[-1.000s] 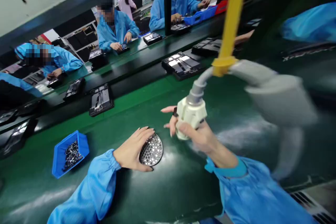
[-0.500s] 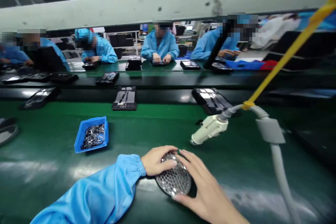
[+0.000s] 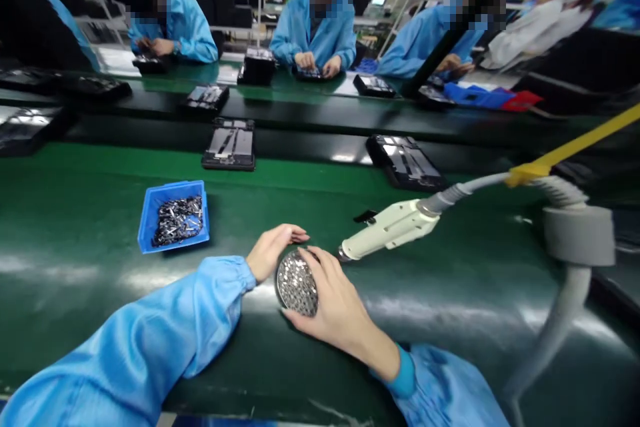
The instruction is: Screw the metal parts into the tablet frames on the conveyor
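A round, shiny metal dish (image 3: 294,285) with a pattern of holes stands over the green work surface. My right hand (image 3: 334,300) grips it from the right, thumb at the near edge and fingers at the far edge. My left hand (image 3: 273,250) is just beyond its upper left, apart from the rim, with fingers stretched out to the right and nothing in them. Close to my right fingertips is the nose of a pale electric screwdriver (image 3: 393,230), which hangs tilted from a yellow strap (image 3: 595,137).
A blue bin (image 3: 145,223) full of small metal parts sits to the left. Opened tablet-like devices (image 3: 230,145) lie along the dark line behind, another device (image 3: 407,163) at the right. Several co-workers in blue work across the line. A grey hose (image 3: 550,340) hangs at the right.
My left hand has come off the metal dish, and my right hand has closed around it. The view has tipped downward, and the screwdriver appears nearer to my hands.
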The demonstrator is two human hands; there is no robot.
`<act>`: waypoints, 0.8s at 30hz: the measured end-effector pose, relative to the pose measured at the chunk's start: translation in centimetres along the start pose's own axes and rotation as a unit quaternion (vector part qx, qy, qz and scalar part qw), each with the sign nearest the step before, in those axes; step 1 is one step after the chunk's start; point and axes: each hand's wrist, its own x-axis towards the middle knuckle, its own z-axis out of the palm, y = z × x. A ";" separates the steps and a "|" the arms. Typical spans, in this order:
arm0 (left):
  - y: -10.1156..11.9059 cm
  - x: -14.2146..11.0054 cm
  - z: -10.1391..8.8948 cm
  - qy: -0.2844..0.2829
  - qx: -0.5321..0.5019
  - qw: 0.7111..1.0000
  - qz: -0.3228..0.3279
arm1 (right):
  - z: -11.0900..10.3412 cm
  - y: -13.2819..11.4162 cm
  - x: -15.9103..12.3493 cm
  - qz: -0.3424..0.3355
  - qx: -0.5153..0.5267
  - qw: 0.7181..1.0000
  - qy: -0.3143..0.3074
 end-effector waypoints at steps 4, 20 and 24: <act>0.1 -0.2 -0.4 -0.015 -0.037 0.999 -0.030 | -0.3 -0.4 1.1 -0.009 -0.016 1.000 0.002; 0.0 -0.5 0.0 -0.082 0.038 0.996 -0.016 | -2.6 -0.1 3.7 -0.021 0.077 0.993 -0.086; -0.1 -0.3 0.3 -0.075 0.060 0.995 -0.018 | -3.8 -0.4 2.3 0.007 0.123 0.985 -0.124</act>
